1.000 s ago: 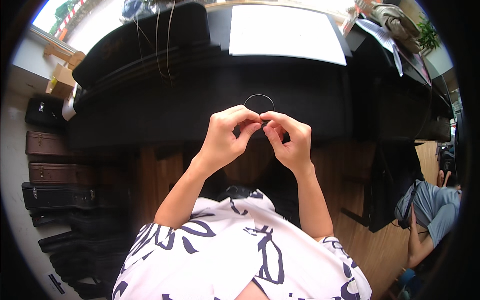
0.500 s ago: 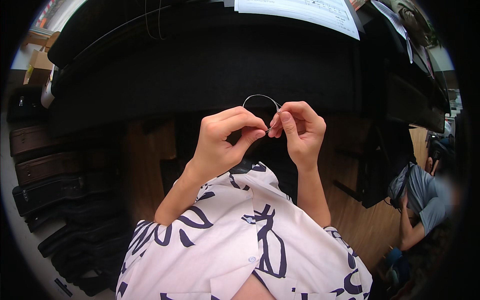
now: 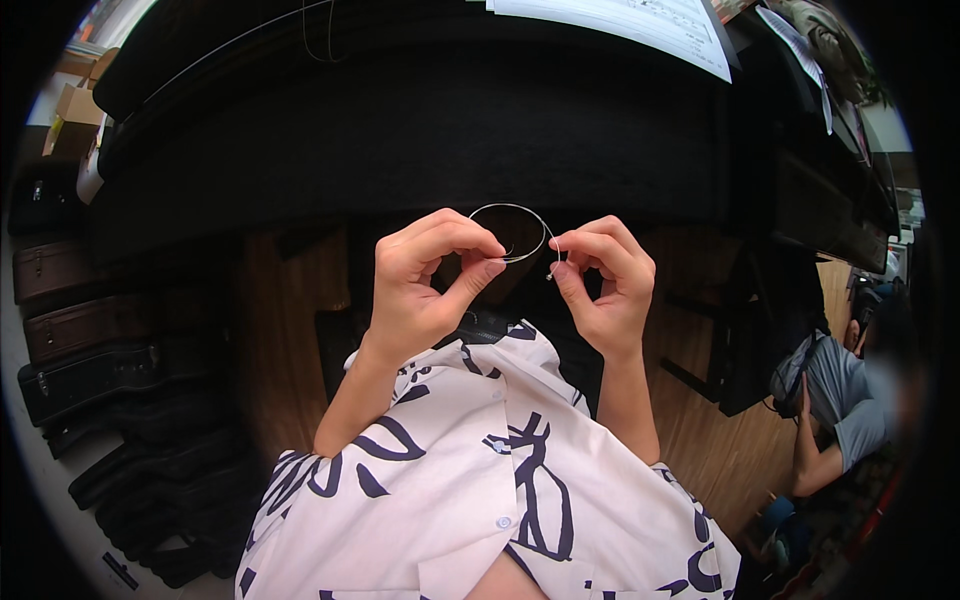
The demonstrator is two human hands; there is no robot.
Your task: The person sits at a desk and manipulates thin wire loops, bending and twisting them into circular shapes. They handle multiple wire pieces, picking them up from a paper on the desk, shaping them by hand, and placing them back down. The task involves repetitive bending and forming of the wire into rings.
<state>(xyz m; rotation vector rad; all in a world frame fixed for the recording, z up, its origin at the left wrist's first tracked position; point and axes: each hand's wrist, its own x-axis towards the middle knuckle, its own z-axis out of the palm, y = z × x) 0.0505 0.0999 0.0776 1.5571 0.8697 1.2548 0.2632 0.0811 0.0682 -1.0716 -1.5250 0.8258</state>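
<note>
A thin metal instrument string [image 3: 508, 205], wound into a small loop, is held up in front of my chest. My left hand [image 3: 422, 285] pinches the loop's left side between thumb and index finger. My right hand [image 3: 612, 285] is curled at the other side, its thumb and index fingertips at the string, with a small gap showing between them. Just below those fingertips, the string's small metallic end hangs by the thumb. The part of the string inside my left pinch is hidden.
Ahead stands a large black surface [image 3: 420, 140] with printed sheets [image 3: 630, 25] at its far edge. A thin wire loop [image 3: 318, 45] lies at the far left. Dark cases [image 3: 85, 325] line the left side. At the right, a person [image 3: 835, 390] is bent over.
My hands have moved apart, the left one shifting left and the right one slightly down. The loop has come down between them, and the string's small end now shows below my right fingertips.
</note>
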